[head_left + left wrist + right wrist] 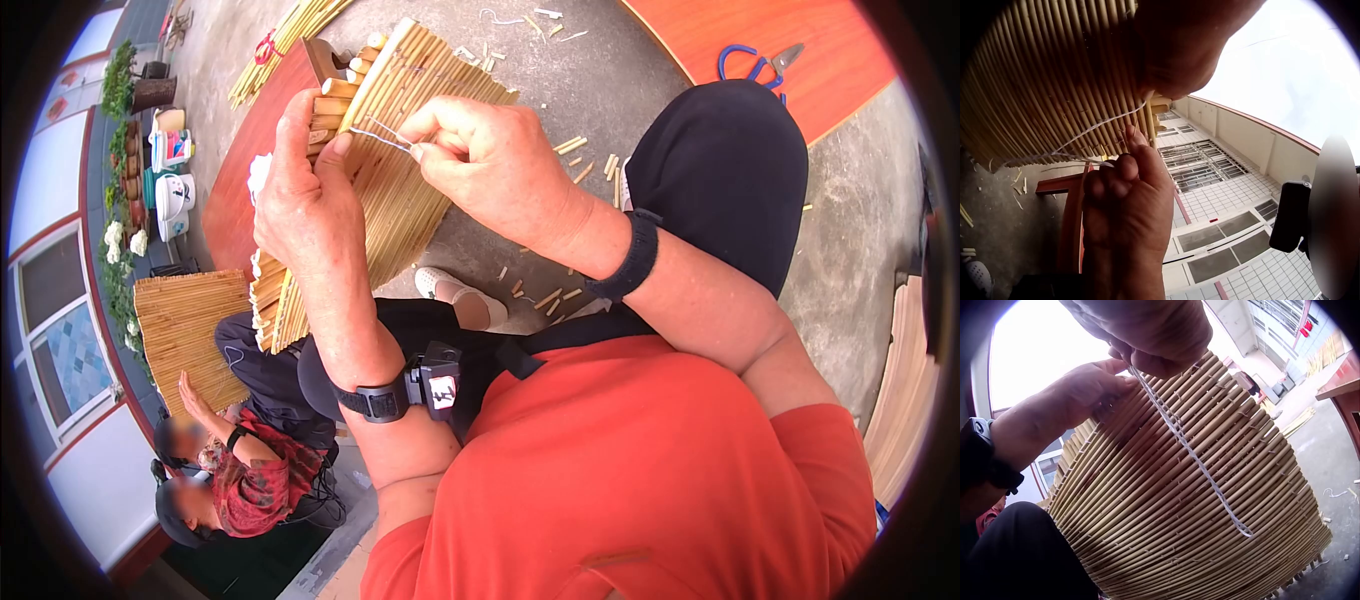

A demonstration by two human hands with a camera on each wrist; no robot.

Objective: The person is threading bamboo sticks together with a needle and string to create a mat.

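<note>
A mat of thin bamboo slats (400,170) is held up over my lap. My left hand (305,195) grips its left edge, thumb against the slats near the thicker bamboo end pieces (335,100). My right hand (475,150) pinches a white string (382,136) that runs to the mat beside my left thumb. In the left wrist view the right hand (1129,200) pulls the string (1085,134) away from the mat (1041,81). The right wrist view shows the string (1194,453) lying across the slats (1210,519), with the left hand (1085,394) behind.
Blue-handled scissors (752,65) lie on an orange-red table (830,60). Bamboo offcuts (570,146) litter the concrete floor. A second mat (185,325) and two seated people (240,470) are at lower left. Long bamboo strips (290,35) lie at the top left.
</note>
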